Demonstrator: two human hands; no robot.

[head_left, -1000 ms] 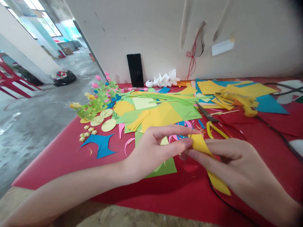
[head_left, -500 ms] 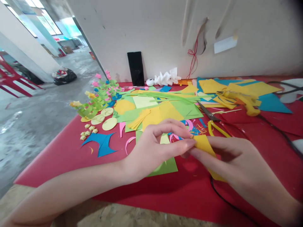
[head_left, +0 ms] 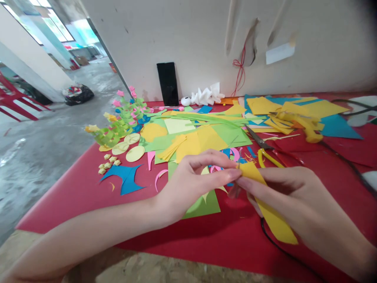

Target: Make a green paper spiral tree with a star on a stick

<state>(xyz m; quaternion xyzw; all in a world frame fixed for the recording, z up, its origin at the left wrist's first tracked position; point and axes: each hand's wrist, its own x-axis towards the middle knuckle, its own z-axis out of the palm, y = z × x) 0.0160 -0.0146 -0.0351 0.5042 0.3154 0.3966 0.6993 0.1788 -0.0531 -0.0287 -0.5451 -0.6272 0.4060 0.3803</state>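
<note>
Yellow strip (head_left: pixel 275 221) partly behind right fingers (head_left: pixel 263 190)

all across the red-topped desk (head_left: pixel 64 196), strewn with green sheets (head_left: pixel 206 207), pale discs (head_left: pixel 135 153), little yellow stars (head_left: pixel 111 159), a blue offcut (head_left: pixel 125 177) and scissors (head_left: pixel 260 142).

Plain yellow strip (head_left: pixel 275 216), red tabletop (head_left: pixel 141 243), black phone (head_left: pixel 167 84)
</note>
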